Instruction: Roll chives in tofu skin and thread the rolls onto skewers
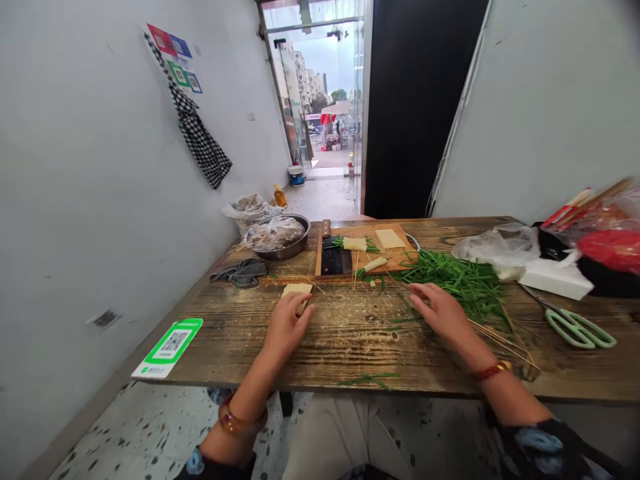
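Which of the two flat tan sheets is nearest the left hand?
The sheet directly on the tabletop, the near sheet, partly covered by the left hand; the far sheet lies on the cutting board.

On the wooden tabletop (325,353) we see a cutting board (401,257), a metal bowl (293,249), grey cloth (243,272), pale sheets (298,289), green leaves (457,280), scissors (576,325) and a QR card (170,343).

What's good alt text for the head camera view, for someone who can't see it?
A person's left hand is at a pale sheet, the right hand beside heaped greens, on a wooden table. Beyond the hands, a board bears a cleaver and two pale rolls around greens; scissors lie at the right.
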A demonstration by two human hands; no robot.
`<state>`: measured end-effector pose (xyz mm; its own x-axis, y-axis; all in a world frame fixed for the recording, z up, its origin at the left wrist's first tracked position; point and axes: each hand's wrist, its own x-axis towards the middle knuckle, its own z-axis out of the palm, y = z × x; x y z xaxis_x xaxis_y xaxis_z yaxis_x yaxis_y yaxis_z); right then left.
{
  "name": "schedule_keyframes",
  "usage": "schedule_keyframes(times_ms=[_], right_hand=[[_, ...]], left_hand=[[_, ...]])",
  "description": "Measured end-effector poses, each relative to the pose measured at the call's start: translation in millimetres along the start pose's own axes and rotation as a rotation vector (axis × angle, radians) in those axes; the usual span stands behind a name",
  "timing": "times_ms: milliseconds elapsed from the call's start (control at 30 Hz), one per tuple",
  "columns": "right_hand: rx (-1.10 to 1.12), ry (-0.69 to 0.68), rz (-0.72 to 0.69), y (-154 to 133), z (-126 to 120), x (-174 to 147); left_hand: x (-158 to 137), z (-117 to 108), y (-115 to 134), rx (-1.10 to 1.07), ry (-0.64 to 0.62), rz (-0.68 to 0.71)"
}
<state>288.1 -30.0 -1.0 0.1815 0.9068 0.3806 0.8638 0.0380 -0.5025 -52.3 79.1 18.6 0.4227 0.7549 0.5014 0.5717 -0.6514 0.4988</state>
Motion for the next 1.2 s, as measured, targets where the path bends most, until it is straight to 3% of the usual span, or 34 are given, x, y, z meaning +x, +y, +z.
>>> schedule_keyframes(times_ms=[167,400,667,933,1200], right_hand=[[0.163,0.0,0.079,-3,-5,-45],[0.249,-0.07,0.106,-13,18,-87],[0.28,-0.045,0.116,-40,25,-80],[0.308,-0.008,0.148,-48,23,-77],[0.274,-0.006,0.135,-47,23,-78]], left_hand=[[-18,-12,-37,0.164,-0.015,-0.074],[-40,-17,-38,0.247,-0.07,-0.04],[-13,-20,-53,0.268,-0.137,0.068],[12,-24,-56,0.302,-0.186,0.117],[16,-30,-67,0.207,-0.303,0.153]])
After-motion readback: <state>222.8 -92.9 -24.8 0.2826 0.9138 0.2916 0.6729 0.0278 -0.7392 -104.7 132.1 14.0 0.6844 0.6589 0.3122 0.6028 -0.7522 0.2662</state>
